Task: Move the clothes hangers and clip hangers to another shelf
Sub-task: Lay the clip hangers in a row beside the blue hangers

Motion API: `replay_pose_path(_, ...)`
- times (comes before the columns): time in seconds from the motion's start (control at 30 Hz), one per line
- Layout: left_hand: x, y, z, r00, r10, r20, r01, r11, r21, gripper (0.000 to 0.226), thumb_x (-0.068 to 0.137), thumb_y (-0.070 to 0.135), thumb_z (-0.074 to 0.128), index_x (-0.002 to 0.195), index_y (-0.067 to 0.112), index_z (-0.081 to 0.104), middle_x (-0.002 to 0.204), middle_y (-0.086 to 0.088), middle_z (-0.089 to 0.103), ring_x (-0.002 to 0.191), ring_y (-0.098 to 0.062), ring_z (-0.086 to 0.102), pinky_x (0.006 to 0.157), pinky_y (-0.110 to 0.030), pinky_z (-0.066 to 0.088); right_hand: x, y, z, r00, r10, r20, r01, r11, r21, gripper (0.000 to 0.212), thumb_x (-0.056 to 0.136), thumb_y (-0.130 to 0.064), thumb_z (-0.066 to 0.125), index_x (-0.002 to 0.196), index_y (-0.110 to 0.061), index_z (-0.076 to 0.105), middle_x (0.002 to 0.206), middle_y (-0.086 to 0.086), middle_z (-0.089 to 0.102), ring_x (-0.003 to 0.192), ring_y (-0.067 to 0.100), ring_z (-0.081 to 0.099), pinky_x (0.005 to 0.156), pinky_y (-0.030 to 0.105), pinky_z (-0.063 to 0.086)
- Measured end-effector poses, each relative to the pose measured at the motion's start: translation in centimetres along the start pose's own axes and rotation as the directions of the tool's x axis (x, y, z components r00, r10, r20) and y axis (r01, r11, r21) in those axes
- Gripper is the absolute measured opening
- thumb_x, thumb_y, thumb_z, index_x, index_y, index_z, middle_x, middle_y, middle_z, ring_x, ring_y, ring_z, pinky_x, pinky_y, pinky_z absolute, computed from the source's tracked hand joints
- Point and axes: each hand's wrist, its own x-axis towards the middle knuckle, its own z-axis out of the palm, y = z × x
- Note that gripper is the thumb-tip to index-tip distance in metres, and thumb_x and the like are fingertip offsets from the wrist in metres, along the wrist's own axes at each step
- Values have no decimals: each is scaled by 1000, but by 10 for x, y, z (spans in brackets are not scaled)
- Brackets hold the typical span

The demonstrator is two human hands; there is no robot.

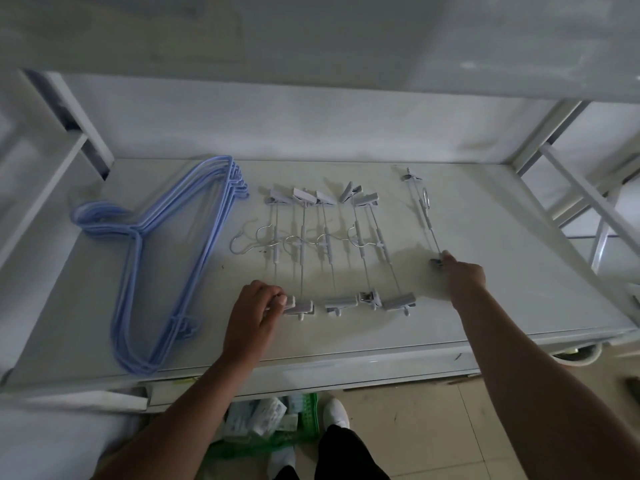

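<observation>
Head view: a stack of blue clothes hangers (152,258) lies at the left of the white shelf (502,244), reaching close to its near edge. Right of it, a row of grey clip hangers (332,251) spans mid-shelf. The left hand (254,308) pinches the row's nearest-left clip. The right hand (462,277) pinches the near clip of a separate clip hanger (420,216); bare shelf lies beyond it to the right edge.

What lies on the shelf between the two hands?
In the head view, the near clips of the clip hangers lie between the left hand and right hand.
</observation>
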Motion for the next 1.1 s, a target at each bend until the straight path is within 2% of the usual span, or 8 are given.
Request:
replay_pose_path(0.17,1,0,1,1000,-9,5,9,1000,-3,24,88,36,48,86,20,66,87,9,53,86,-12,52,74,-18,42,0,0,4,997,-9,-81,8,1000,-19,53,84,-50,66,106,-2,72,111,22,69,102,38,65,89,39,53)
replay_pose_path(0.23,1,1,0,1000,-14,-2,14,1000,-5,25,88,37,48,86,19,66,87,10,54,87,-12,53,74,-16,42,-4,-1,4,997,-2,-81,-1,999,-34,62,82,-58,62,113,-6,70,117,21,66,109,39,61,97,42,50)
replay_pose_path(0.33,0,3,-1,1000,-12,-3,12,1000,-15,25,87,37,48,86,19,66,87,10,54,87,-9,52,75,-9,38,-6,-1,6,998,5,-65,-9,999,-50,76,69,-73,62,121,-17,68,122,18,61,114,39,57,98,38,48)
replay_pose_path(0.5,0,2,-1,1000,-5,9,5,1000,-8,23,88,37,48,87,21,64,88,13,53,88,-9,52,75,-13,39,3,5,8,998,18,-54,-20,999,-38,92,39,-80,65,107,-19,76,109,14,67,103,37,61,92,41,55)
replay_pose_path(0.57,1,1,-1,1000,-5,11,5,1000,-10,22,88,37,48,87,22,64,88,14,53,88,-9,52,76,-16,41,10,9,11,997,-6,-74,4,1000,-17,89,35,-78,68,99,-16,76,100,14,70,99,36,64,86,38,56)
replay_pose_path(0.67,1,1,0,1000,-6,0,6,1000,-16,20,87,36,49,86,22,64,87,14,54,89,-10,53,76,-24,44,-32,-7,9,989,-77,-126,86,994,65,72,54,-54,84,105,-9,62,96,9,65,95,29,62,70,31,45)
replay_pose_path(0.77,1,1,-1,1000,-6,4,6,1000,-11,19,87,35,50,87,23,64,88,13,54,89,-11,53,76,-27,46,-52,-3,11,966,-202,-162,209,977,28,61,72,-32,85,113,-8,47,97,7,56,85,26,54,69,29,37)
replay_pose_path(1.1,1,1,-2,1000,4,28,-4,1000,-9,15,88,32,52,90,22,64,90,13,55,90,-8,52,78,-27,46,-75,33,14,897,-418,-147,413,909,-67,66,72,-24,84,123,-12,45,106,10,58,90,27,56,73,30,42)
